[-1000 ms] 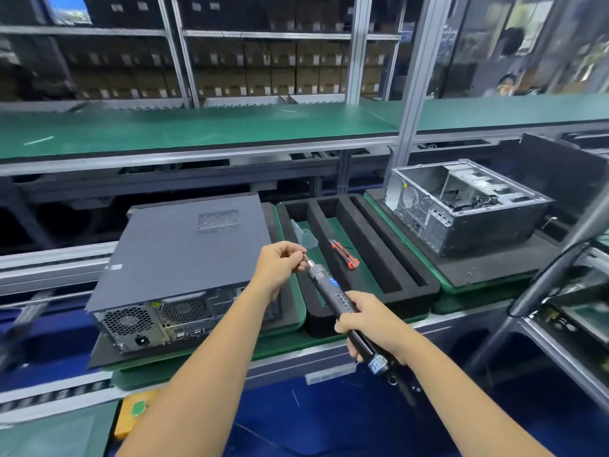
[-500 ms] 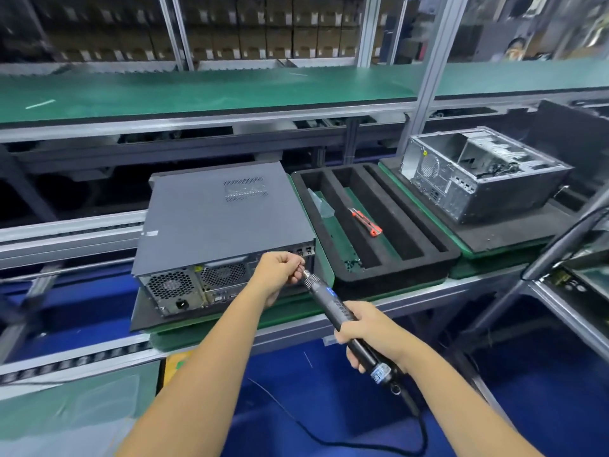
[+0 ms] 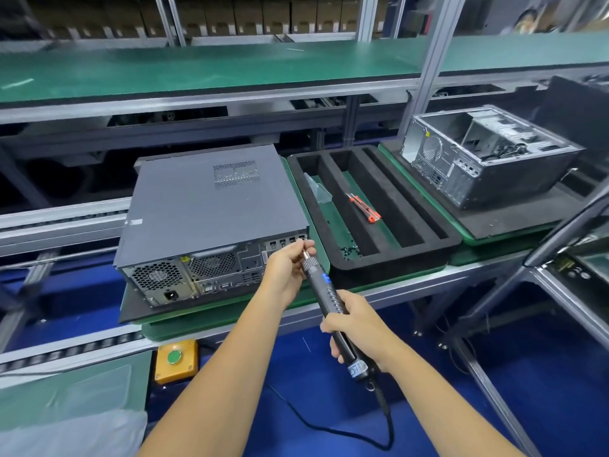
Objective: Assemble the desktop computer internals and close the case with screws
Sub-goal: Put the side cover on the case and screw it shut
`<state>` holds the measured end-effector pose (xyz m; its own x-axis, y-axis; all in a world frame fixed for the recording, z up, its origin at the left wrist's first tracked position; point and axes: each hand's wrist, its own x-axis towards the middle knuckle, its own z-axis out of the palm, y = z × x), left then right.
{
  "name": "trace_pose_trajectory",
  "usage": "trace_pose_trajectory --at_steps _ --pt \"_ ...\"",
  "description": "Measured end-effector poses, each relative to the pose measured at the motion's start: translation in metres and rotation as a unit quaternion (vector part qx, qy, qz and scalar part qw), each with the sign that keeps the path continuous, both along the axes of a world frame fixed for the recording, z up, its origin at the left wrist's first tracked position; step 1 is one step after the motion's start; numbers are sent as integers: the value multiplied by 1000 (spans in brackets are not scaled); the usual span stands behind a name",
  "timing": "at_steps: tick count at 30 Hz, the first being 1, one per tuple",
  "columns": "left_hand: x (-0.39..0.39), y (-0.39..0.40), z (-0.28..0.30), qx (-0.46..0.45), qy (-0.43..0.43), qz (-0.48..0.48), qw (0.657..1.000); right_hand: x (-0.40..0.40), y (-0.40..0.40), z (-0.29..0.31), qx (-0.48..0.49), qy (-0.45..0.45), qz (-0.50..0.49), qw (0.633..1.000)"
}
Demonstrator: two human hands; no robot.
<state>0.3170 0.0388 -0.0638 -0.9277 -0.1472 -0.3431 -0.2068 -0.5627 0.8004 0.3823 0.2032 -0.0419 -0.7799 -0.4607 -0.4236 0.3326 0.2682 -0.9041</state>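
Basically closed up: side panel (image 3: 211,196) on, right hand (image 3: 357,328) gripping screwdriver (image 3: 329,298), left hand (image 3: 286,262) pinching its tip at rear corner. Screws left, probably.

place: factory assembly line | conveyor rails (image 3: 62,222), open computer case (image 3: 487,156)

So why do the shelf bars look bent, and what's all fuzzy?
Head view: the wide lens bows the shelf rail and post near the edges; the boxes up top are blurry, while the hands and screwdriver stay sharp.
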Motion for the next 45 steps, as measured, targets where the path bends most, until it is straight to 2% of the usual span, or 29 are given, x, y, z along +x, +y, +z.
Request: trace_pose_trajectory --at_steps 45 --pt "-14 2 5 -33 -39 31 998 -19 -9 1 -6 4 9 1000"
